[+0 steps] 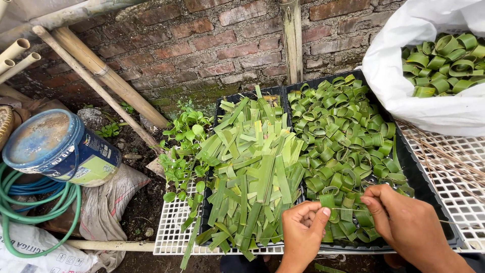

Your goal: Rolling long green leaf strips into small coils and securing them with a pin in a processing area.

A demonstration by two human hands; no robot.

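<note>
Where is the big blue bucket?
In the head view, the blue bucket lies tipped on its side at the far left, resting on a grey sack with the coiled green hose just below it.

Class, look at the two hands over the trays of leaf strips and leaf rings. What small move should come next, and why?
Probably pull the thin stick through the leaf loop to pin it. The left hand pinches the curled strip upright, and the right hand holds the stick level against it. The right tray holds finished rings; the left tray holds flat strips.
</note>
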